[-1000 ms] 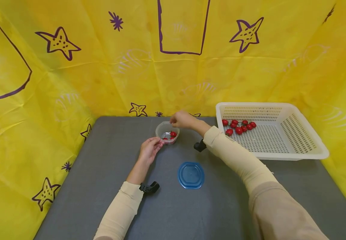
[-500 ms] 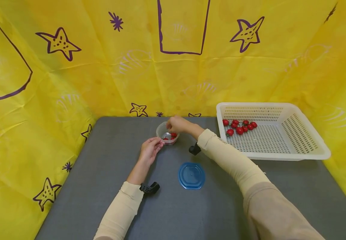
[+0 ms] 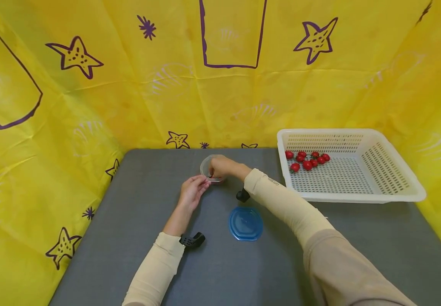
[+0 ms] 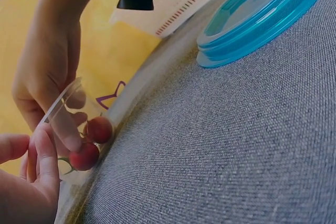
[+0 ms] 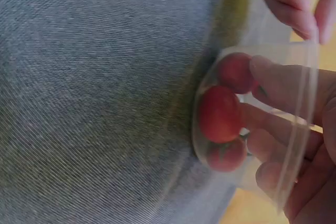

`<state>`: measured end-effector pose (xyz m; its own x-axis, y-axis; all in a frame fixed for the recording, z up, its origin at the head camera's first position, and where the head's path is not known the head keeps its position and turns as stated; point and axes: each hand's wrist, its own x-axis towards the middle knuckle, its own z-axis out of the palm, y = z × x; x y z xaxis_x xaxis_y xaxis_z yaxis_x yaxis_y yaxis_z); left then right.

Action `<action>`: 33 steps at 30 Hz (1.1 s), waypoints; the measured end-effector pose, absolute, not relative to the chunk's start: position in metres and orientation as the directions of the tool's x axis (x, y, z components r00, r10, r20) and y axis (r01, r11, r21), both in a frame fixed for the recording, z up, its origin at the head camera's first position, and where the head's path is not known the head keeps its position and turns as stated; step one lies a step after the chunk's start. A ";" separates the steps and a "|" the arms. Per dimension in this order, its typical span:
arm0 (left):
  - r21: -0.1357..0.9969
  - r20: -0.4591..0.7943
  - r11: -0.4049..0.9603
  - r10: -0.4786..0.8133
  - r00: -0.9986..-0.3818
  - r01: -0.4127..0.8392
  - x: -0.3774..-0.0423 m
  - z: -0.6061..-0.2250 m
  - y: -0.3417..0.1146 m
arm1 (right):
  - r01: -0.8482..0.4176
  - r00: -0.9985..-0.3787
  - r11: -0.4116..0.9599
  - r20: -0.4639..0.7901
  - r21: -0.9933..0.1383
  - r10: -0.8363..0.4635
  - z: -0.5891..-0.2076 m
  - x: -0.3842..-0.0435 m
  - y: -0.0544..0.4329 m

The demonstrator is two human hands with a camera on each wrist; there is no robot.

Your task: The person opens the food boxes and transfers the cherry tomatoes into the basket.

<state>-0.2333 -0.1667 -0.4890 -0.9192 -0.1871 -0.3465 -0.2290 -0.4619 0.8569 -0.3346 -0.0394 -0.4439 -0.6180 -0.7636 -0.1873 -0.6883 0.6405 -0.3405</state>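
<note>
A small clear plastic container [image 3: 206, 165] stands near the table's back edge. My left hand [image 3: 192, 192] pinches its near-left rim between thumb and fingers. Down inside it reaches my right hand [image 3: 223, 166], with thumb and fingers curled at a cherry tomato [image 5: 235, 72]. Under the thumb in the right wrist view, this tomato lies against the container's clear wall. Two more tomatoes [image 5: 220, 114] sit beside it at the bottom. In the head view the right hand hides most of the container's inside.
A blue lid [image 3: 245, 224] lies on the grey table [image 3: 128, 238] in front of the container. At the right is a white perforated basket [image 3: 350, 197] with several cherry tomatoes [image 3: 307, 165] at its left end. Yellow patterned cloth [image 3: 220, 106] hangs behind the table.
My right hand has gone from above the container's rim down into it, covering the tomatoes there. The left hand has kept its pinch on the rim.
</note>
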 end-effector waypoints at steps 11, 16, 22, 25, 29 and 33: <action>0.859 -0.340 -0.460 -0.180 -0.923 -0.226 -0.233 -0.488 -0.168 | -0.679 -0.663 0.674 -0.152 -0.290 -0.733 -0.450 -0.331 -0.047; 0.856 -0.342 -0.465 -0.181 -0.922 -0.226 -0.232 -0.490 -0.168 | -0.681 -0.657 0.669 -0.153 -0.298 -0.738 -0.452 -0.330 -0.046; 0.859 -0.339 -0.462 -0.188 -0.922 -0.222 -0.231 -0.490 -0.167 | -0.675 -0.641 0.643 -0.143 -0.361 -0.754 -0.451 -0.331 -0.044; 0.864 -0.333 -0.453 -0.186 -0.925 -0.220 -0.230 -0.489 -0.167 | -0.668 -0.638 0.633 -0.136 -0.391 -0.758 -0.448 -0.331 -0.043; 0.862 -0.331 -0.458 -0.185 -0.925 -0.217 -0.230 -0.488 -0.166 | -0.664 -0.633 0.620 -0.127 -0.419 -0.764 -0.445 -0.331 -0.041; 0.859 -0.332 -0.463 -0.181 -0.926 -0.217 -0.230 -0.489 -0.166 | -0.654 -0.630 0.610 -0.126 -0.447 -0.767 -0.443 -0.332 -0.041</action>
<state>-0.2297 -0.1658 -0.4886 -0.9257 -0.1814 -0.3320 -0.2172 -0.4635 0.8591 -0.3319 -0.0405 -0.4429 -0.6296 -0.7667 -0.1258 -0.6538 0.6103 -0.4473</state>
